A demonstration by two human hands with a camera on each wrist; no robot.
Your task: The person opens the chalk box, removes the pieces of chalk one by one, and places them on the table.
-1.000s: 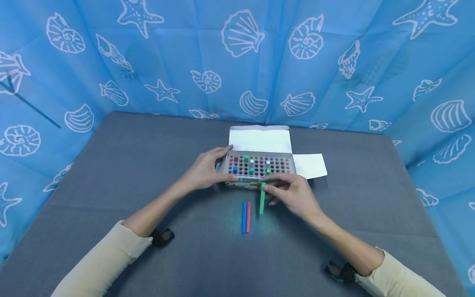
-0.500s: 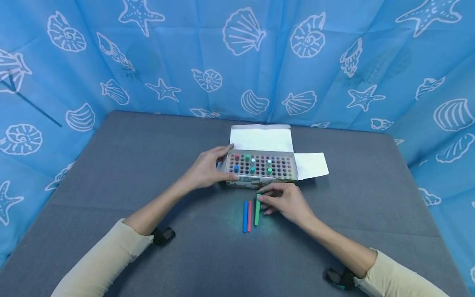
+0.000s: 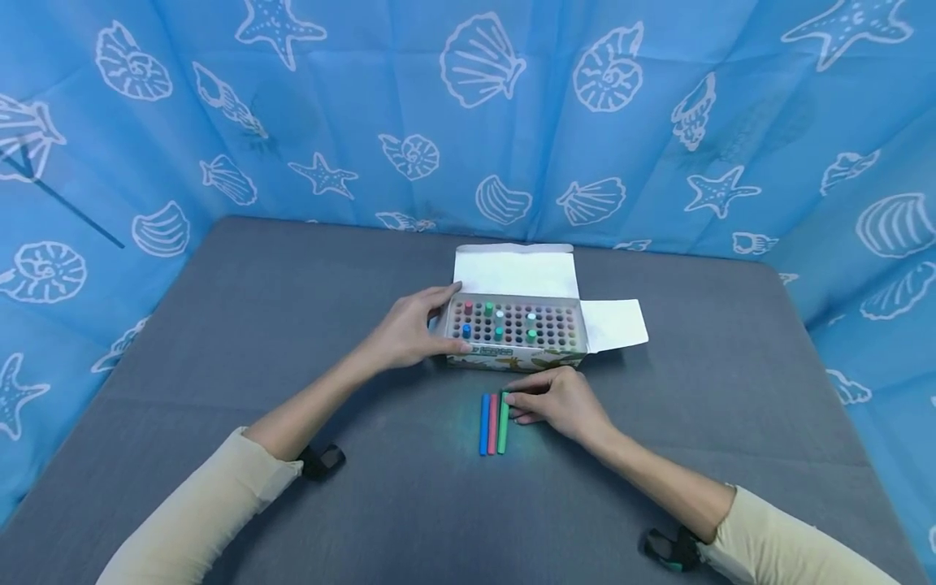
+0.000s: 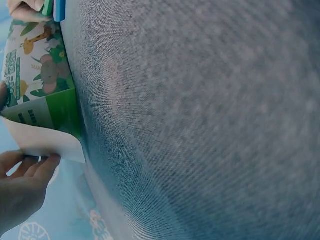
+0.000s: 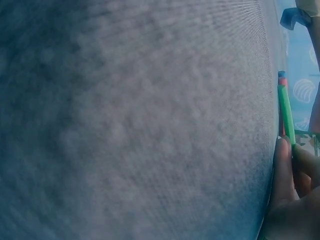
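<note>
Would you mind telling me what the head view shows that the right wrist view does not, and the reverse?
Only the head view shows the left hand gripping the open box, whose holes hold a few sticks. Only the right wrist view shows the right hand's fingertips up close against the green stick. Both show the right hand, the blue stick, the red stick and the grey table.

bg: blue curtain (image 3: 512, 122) w/ white shell/starfish print, 9–3 o'clock | furn: grey fabric table (image 3: 256, 325), ctr–6 o'clock | light: even
</note>
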